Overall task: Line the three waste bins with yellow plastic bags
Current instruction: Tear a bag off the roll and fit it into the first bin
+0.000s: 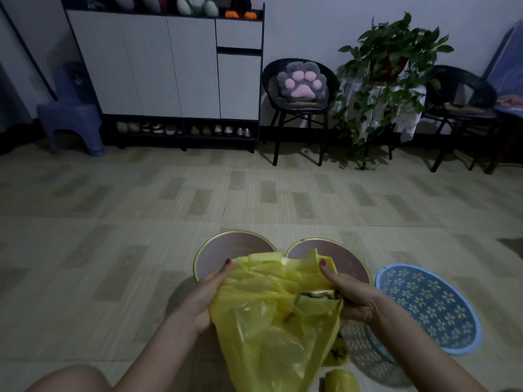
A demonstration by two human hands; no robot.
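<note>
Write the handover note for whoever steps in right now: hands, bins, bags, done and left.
Left hand: gripping the left side of the yellow bag at its mouth.
Right hand: gripping the right side; both are spreading the bag open in the air.
Bins: two round gold-rimmed bins, left bin and middle bin, stand side by side on the floor just beyond the bag; the blue perforated bin stands to their right. None shows a liner.
Spare yellow plastic lies on the floor near the bag's lower end.
Done: one bag being opened.
Left: seat it, then line the other two.
</note>
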